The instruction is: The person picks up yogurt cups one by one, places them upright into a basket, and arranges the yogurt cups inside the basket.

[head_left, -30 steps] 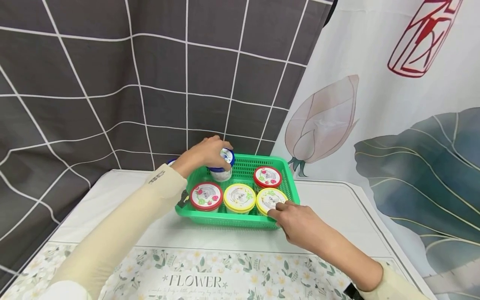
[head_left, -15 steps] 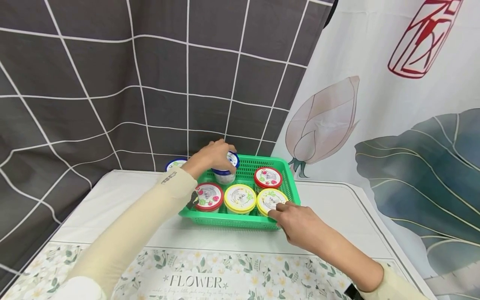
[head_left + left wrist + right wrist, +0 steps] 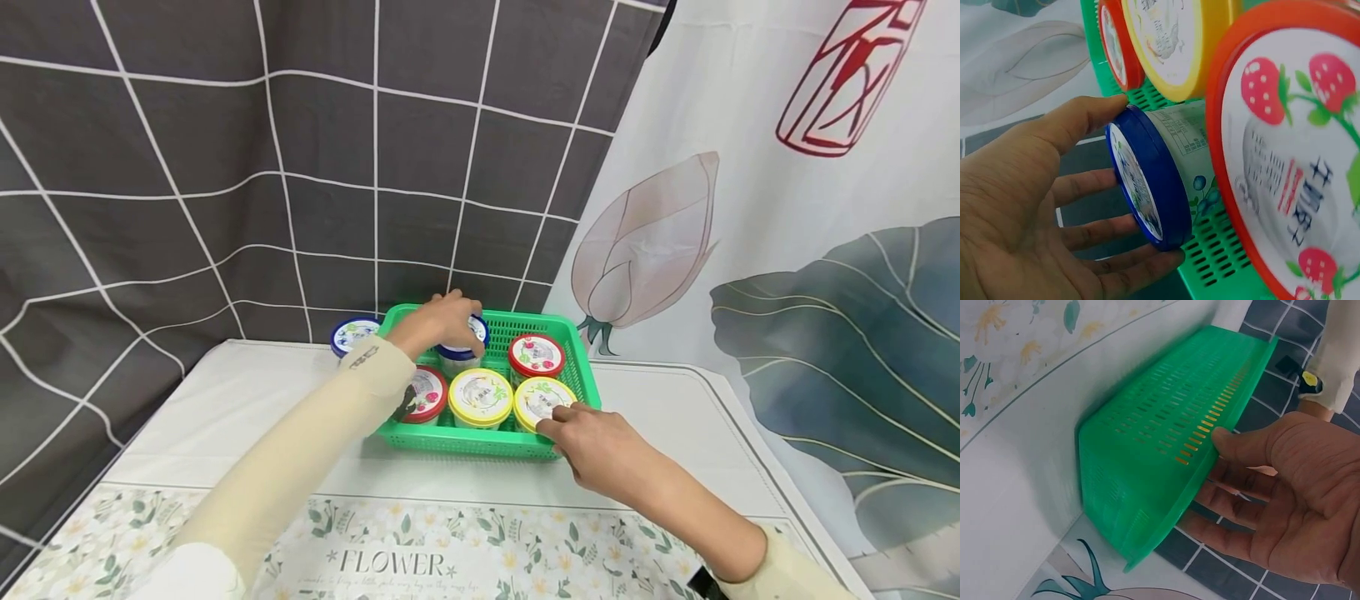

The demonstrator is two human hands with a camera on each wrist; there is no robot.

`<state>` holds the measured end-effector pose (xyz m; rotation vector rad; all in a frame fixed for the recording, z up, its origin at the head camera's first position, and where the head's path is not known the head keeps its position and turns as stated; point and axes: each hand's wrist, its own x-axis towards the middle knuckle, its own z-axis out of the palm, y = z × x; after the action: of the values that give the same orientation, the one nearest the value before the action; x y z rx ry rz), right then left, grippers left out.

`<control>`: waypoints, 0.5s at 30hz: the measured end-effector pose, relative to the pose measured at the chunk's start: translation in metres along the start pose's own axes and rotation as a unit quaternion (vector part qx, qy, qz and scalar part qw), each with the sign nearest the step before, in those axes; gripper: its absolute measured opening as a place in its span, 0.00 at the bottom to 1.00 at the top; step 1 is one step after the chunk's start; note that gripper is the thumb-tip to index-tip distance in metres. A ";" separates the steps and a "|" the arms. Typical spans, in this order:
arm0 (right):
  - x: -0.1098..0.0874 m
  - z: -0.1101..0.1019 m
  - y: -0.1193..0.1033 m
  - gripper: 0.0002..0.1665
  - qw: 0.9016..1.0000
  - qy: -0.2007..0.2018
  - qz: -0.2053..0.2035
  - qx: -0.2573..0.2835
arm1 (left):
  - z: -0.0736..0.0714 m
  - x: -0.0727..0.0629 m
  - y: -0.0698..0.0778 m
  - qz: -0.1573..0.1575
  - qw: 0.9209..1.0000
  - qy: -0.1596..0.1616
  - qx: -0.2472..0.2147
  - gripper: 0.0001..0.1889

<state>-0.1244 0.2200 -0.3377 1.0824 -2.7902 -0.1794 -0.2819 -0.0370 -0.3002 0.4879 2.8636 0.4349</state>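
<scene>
My left hand (image 3: 438, 323) reaches over the back of a green plastic basket (image 3: 468, 443) and holds a blue-lidded tub (image 3: 456, 353) by its lid. In the left wrist view the thumb lies on one edge of the blue lid (image 3: 1163, 181), the fingers along the other. At the basket's front right corner, my right hand (image 3: 600, 450) grips the rim; the right wrist view has the thumb on the basket's (image 3: 1166, 425) outer wall and fingers over the edge. Two red-lidded tubs (image 3: 536, 355) and two yellow-lidded tubs (image 3: 481, 397) sit inside.
Another blue-lidded tub (image 3: 352, 335) stands on the white table just outside the basket's left back corner. A floral mat (image 3: 420, 533) covers the near part of the table. A dark gridded curtain (image 3: 322, 208) hangs close behind the basket.
My left hand has moved right and down with the blue-lidded tub, which now sits lower in the basket beside the back red-lidded one. The right hand has stayed on the rim.
</scene>
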 end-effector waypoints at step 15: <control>0.001 0.000 0.000 0.14 1.000 -0.006 0.001 -0.001 | 0.025 0.036 -0.004 -0.024 0.999 -0.026 0.004 0.44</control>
<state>-0.1249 0.2195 -0.3375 1.0814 -2.8003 -0.1892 -0.3100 -0.0214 -0.3299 0.4255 2.8221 0.3977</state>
